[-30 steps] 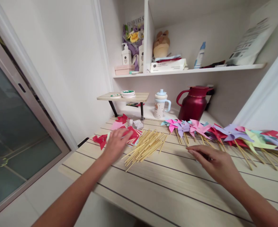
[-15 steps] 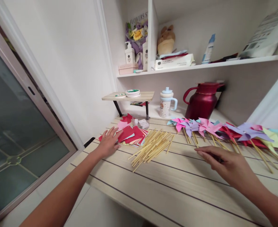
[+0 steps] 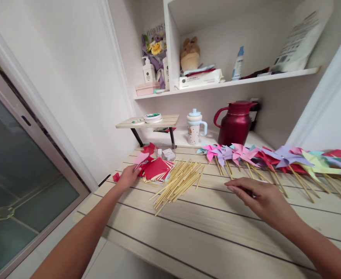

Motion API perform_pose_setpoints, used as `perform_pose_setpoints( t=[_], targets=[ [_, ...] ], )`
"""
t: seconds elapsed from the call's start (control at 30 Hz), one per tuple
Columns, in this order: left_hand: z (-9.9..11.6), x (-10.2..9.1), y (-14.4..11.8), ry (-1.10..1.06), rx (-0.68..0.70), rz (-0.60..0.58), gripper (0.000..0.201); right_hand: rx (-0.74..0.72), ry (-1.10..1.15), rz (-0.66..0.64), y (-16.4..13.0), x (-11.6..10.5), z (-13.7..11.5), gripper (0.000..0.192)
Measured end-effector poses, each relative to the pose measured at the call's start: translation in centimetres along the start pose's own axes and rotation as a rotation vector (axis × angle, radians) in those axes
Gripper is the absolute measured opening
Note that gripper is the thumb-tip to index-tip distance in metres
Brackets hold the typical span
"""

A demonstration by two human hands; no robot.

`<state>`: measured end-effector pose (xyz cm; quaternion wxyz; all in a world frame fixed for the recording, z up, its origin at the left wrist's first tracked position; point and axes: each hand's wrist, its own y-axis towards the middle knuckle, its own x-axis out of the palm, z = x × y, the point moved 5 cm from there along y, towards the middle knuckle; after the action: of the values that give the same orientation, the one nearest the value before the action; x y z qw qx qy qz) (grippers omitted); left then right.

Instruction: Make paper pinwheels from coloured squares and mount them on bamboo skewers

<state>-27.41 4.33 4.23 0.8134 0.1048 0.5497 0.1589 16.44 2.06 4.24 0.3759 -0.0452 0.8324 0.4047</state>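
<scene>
My left hand reaches to the left edge of a stack of red and pink paper squares, its fingers pinched on a pink paper piece that lifts off the stack. A red scrap lies just left of that hand. A pile of thin wooden sticks lies right of the stack. My right hand hovers low over the wooden table, fingers stretched out together, with a small dark spot under the thumb that I cannot make out. A row of paper pinwheels on sticks lies just beyond it.
At the back stand a dark red jug, a lidded cup and a small raised shelf with round tins. A small white box sits behind the paper. A wall shelf holds bottles. A glass sliding door is left.
My left hand slid from on top of the paper stack to its left edge and closed on a pink piece. My right hand stayed almost still.
</scene>
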Motion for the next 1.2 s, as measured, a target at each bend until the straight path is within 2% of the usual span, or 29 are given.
perform_pose_setpoints(
  t=[0.1,0.23,0.43,0.57,0.7,0.9,1.0,1.1,1.2],
  targets=[
    [0.4,-1.2,0.3,0.101,-0.011,0.091,0.03,-0.004,0.012,0.001,0.1,-0.3,-0.5,0.024],
    [2.9,-2.3,0.3,0.214,0.117,0.189,0.04,-0.004,0.012,-0.002,0.3,-0.7,-1.3,0.023],
    [7.6,-1.4,0.2,0.307,0.335,0.219,0.042,-0.009,0.011,-0.016,0.4,-0.6,-1.7,0.021],
    [9.6,-0.1,0.3,0.347,0.452,0.127,0.038,-0.006,0.013,-0.012,0.5,-0.8,-1.6,0.02],
    [10.2,0.9,0.1,0.381,0.518,-0.023,0.034,-0.011,-0.005,0.01,0.5,-1.1,-1.5,0.019],
    [8.6,1.8,-0.5,0.416,0.421,-0.231,0.035,-0.014,-0.024,0.002,0.6,-1.2,-1.5,0.019],
    [7.7,1.7,-0.8,0.404,0.388,-0.33,0.052,-0.018,-0.027,0.013,0.5,-1.4,-1.3,0.02],
    [7.8,1.2,-0.9,0.395,0.392,-0.368,0.074,-0.019,-0.032,0.027,0.5,-1.6,-1.0,0.022],
    [8.7,0.6,-0.8,0.377,0.404,-0.313,0.072,-0.009,-0.036,0.036,0.5,-1.7,-0.8,0.025]
  ],
)
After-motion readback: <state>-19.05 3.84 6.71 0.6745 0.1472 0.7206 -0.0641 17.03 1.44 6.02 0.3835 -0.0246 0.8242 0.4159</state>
